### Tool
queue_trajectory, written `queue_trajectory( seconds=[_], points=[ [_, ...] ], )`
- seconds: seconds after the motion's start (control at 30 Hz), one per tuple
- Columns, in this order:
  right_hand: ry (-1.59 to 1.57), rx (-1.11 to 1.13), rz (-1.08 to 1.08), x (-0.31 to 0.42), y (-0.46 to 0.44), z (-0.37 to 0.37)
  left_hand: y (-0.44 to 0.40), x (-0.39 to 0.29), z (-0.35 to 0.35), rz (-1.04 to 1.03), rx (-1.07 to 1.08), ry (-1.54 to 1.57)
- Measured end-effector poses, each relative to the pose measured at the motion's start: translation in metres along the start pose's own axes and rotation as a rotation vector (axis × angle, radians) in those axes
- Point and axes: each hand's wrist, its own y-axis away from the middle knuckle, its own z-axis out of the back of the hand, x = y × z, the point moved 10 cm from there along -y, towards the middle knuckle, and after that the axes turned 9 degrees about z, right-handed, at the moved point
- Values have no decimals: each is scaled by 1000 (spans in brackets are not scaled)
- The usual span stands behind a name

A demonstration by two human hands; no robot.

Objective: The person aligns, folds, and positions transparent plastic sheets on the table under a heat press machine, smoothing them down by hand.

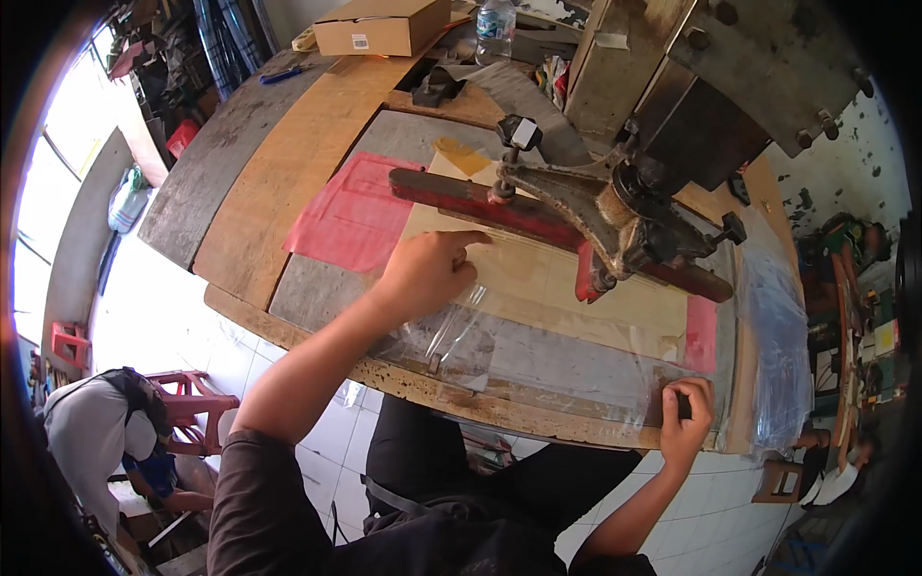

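My left hand (429,273) is over the pale yellow sheet (538,278), its forefinger stretched toward the red-edged press bar (480,207) and its other fingers curled. Below it, clear plastic film (459,331) lies wrinkled and shiny on the grey board (567,360). My right hand (687,413) rests at the front right edge of the board, fingers curled toward the thumb; whether film is between them I cannot make out. The bar hangs from a metal bracket (567,197) across the yellow sheet. Pink sheets (355,211) show from under the yellow one.
A stack of clear plastic (773,355) hangs over the table's right edge. At the back stand a cardboard box (379,27) and a water bottle (495,34). A blue pen-like tool (281,74) lies left. A person (101,422) bends near a red stool (192,408).
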Motion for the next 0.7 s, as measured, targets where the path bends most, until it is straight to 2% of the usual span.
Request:
queue_trajectory(
  seconds=[0.23, 0.43, 0.7],
  points=[
    [-9, -2, -3, -2, 1, 0, 3, 8, 4, 69, -151, -14],
    [13, 13, 39, 5, -2, 0, 0, 5, -2, -2, -89, -30],
    [7, 8, 33, 4, -2, 0, 1, 3, 1, 26, -90, -22]
  ],
)
